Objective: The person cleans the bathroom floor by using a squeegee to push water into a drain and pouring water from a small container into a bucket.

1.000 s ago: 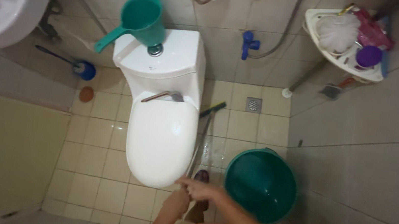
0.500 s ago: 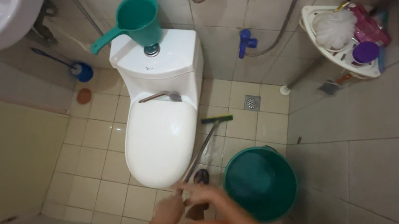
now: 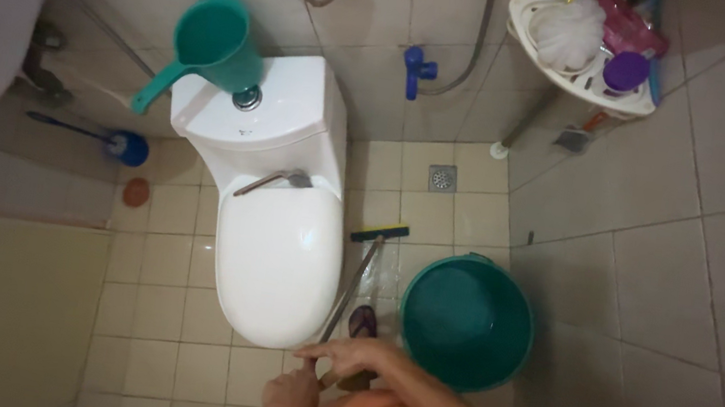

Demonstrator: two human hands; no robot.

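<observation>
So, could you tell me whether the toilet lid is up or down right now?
Down: the white toilet lid lies flat over the bowl, its smooth top facing the camera.

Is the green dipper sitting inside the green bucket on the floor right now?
No, the dipper rests on top of the toilet tank, well apart from the bucket beside the toilet bowl.
</observation>
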